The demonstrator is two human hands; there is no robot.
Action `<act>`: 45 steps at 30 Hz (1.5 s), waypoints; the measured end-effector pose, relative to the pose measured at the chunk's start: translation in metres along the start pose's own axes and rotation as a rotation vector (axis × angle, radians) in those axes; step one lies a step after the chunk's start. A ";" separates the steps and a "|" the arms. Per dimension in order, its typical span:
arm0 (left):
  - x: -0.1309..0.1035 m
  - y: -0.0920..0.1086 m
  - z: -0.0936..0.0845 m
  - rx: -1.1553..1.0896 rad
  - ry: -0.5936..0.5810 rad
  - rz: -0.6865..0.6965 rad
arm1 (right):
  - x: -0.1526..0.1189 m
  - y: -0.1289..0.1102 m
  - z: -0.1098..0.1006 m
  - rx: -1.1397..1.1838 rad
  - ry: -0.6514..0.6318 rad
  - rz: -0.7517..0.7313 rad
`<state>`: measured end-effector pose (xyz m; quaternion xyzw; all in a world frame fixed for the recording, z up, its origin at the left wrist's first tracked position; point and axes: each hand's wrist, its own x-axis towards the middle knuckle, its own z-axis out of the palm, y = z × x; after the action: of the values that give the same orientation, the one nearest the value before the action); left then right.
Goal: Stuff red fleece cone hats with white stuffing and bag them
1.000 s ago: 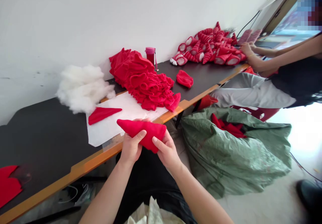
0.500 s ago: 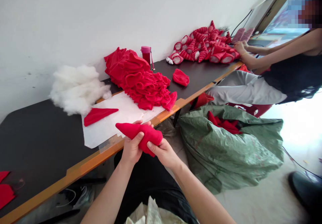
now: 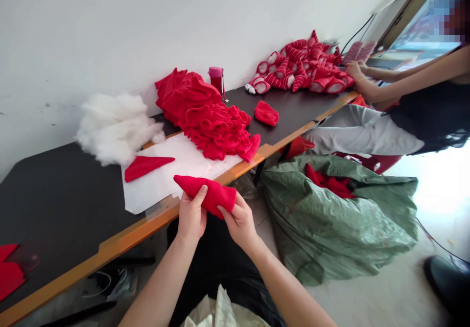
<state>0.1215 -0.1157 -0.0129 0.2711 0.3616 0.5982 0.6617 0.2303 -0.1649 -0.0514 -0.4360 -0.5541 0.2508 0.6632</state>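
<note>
Two hands share one stuffed red fabric cone just in front of the orange edge of the table. The left hand closes its grip around the cone's middle, thumb lying up its near side; the right hand pinches the wide end between thumb and fingers. The cone looks plump along its length, so filling seems nearly finished, though its wide end is hidden by the right hand and I cannot tell whether it is closed. One flat, unfilled red cone lies on the white paper sheet, beside the heap of white stuffing. A large pile of red fabric pieces sits further along, apparently still waiting. A green sack on the floor holds more red pieces. At the far end, another person's hand rests by a heap of striped red cones.
</note>
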 end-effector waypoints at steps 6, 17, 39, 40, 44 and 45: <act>-0.008 0.000 0.005 -0.065 -0.044 0.023 | -0.005 0.004 -0.002 0.021 -0.111 0.011; -0.016 -0.001 -0.003 -0.097 -0.268 -0.025 | 0.006 -0.034 0.005 0.805 -0.106 0.558; -0.018 0.009 0.005 0.095 -0.360 0.014 | 0.018 -0.036 0.011 0.758 0.121 0.510; -0.017 0.008 0.007 0.052 -0.324 -0.002 | 0.018 -0.032 0.010 0.717 0.111 0.493; -0.012 -0.001 0.010 -0.016 -0.141 -0.070 | 0.021 -0.019 0.002 0.554 0.213 0.444; -0.010 -0.003 0.010 -0.028 -0.104 -0.080 | 0.022 -0.016 0.000 0.539 0.280 0.446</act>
<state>0.1314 -0.1250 -0.0081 0.2780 0.3287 0.5615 0.7067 0.2340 -0.1551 -0.0264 -0.3860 -0.2635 0.4639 0.7526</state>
